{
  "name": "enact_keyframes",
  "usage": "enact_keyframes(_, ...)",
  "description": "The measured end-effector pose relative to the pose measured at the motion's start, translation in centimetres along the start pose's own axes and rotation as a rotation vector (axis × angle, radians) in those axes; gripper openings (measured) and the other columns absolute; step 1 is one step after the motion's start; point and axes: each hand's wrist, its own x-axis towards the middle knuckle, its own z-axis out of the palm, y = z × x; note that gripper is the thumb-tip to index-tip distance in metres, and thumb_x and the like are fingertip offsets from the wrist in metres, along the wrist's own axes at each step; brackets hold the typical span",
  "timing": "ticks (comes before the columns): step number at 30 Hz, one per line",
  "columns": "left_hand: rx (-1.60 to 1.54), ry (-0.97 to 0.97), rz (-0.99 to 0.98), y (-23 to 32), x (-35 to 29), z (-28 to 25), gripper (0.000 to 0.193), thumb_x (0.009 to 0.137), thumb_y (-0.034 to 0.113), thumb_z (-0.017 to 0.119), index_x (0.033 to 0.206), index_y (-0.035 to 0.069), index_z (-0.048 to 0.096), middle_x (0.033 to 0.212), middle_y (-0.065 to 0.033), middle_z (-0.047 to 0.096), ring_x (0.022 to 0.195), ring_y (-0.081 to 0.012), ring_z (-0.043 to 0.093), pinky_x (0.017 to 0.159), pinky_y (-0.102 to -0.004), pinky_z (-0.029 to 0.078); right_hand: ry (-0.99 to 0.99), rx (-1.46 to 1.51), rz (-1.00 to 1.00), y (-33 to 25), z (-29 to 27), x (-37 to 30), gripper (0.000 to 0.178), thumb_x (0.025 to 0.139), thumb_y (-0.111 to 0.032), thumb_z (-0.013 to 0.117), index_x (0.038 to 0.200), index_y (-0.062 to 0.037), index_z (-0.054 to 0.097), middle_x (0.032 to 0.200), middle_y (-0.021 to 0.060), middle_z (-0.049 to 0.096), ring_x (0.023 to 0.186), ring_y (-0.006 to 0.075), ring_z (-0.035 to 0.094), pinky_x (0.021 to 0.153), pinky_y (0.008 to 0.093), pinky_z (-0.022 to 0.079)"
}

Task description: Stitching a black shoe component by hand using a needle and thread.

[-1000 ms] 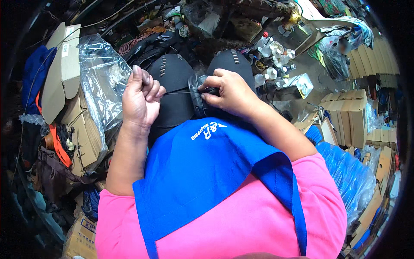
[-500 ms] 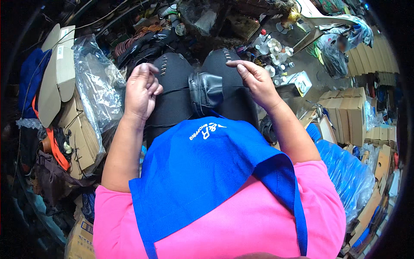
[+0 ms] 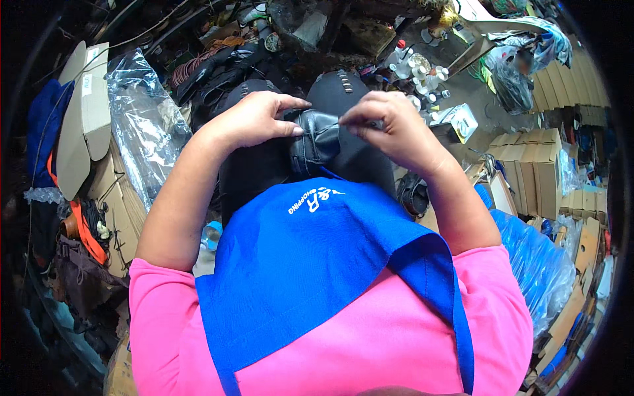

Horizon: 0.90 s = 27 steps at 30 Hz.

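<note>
A small, shiny black leather piece with a seam along its left side lies on my lap, between my thighs. I cannot tell whether it is a shoe part. My left hand reaches in from the left, thumb and forefinger around the piece's left edge and gripping it. At its upper right, my right hand is closed in a pinch, fingertips at or very near the leather. Whatever those fingers hold, if anything, is too small or hidden to make out. A blue apron covers my front, over pink sleeves.
Several small bottles stand on the floor ahead to the right, near a white box. Stacked cardboard and blue plastic wrap lie to my right. On the left are clear plastic sheeting and cardboard.
Both hands were apart, held out on either side of the leather piece. They have come inward: the left now grips its left edge and the right pinches at its right side.
</note>
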Motion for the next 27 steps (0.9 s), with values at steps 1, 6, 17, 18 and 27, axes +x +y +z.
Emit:
enact_keyframes(1, 0.011, -0.028, -0.028, 0.1, 0.1, -0.1, 0.051, 0.082, 0.008, 0.070, 0.129, 0.001, 0.053, 0.107, -0.0049, 0.065, 0.094, -0.0084, 0.056, 0.086, -0.0256, 0.046, -0.075, -0.076, 0.002, 0.3, 0.2, -0.3, 0.011, 0.076, -0.013, 0.068, 0.087, -0.0117, 0.071, 0.078, 0.0061, 0.063, 0.083, 0.0247, 0.063, 0.076, 0.0371, 0.046)
enact_keyframes(6, 0.004, -0.075, -0.049, 1.6, 0.2, -0.4, 0.049, 0.083, 0.010, 0.069, 0.129, 0.000, 0.054, 0.108, -0.0057, 0.065, 0.094, -0.0088, 0.057, 0.087, -0.0257, 0.046, -0.121, -0.297, 0.039, 1.1, 0.9, -0.4, 0.010, 0.077, -0.021, 0.068, 0.084, -0.0154, 0.072, 0.079, 0.0028, 0.063, 0.088, 0.0222, 0.061, 0.080, 0.0393, 0.039)
enact_keyframes(17, 0.071, -0.140, 0.005, 1.4, 0.7, -1.2, 0.049, 0.081, 0.010, 0.069, 0.127, 0.000, 0.055, 0.111, -0.0083, 0.065, 0.100, -0.0122, 0.058, 0.092, -0.0287, 0.045, -0.131, -0.089, 0.059, 1.8, 1.8, 0.4, 0.013, 0.077, -0.021, 0.068, 0.088, -0.0152, 0.073, 0.080, 0.0057, 0.063, 0.085, 0.0234, 0.062, 0.076, 0.0377, 0.045)
enact_keyframes(18, 0.058, -0.143, 0.011, 1.2, 0.8, -1.2, 0.049, 0.080, 0.010, 0.069, 0.127, 0.001, 0.055, 0.113, -0.0086, 0.065, 0.101, -0.0124, 0.057, 0.092, -0.0288, 0.045, -0.131, -0.089, 0.056, 1.8, 1.8, 0.5, 0.013, 0.077, -0.020, 0.068, 0.088, -0.0148, 0.073, 0.080, 0.0058, 0.063, 0.085, 0.0238, 0.062, 0.075, 0.0376, 0.046)
enact_keyframes(27, 0.260, 0.530, 0.331, 2.1, -1.0, 0.8, 0.040, 0.074, 0.004, 0.069, 0.114, 0.008, 0.063, 0.084, -0.0062, 0.057, 0.076, -0.0158, 0.055, 0.070, -0.0301, 0.047, 0.248, -0.136, 0.155, 3.2, -0.1, 0.0, 0.031, 0.078, -0.014, 0.066, 0.110, -0.0108, 0.065, 0.104, 0.0127, 0.059, 0.094, 0.0292, 0.061, 0.080, 0.0376, 0.050)
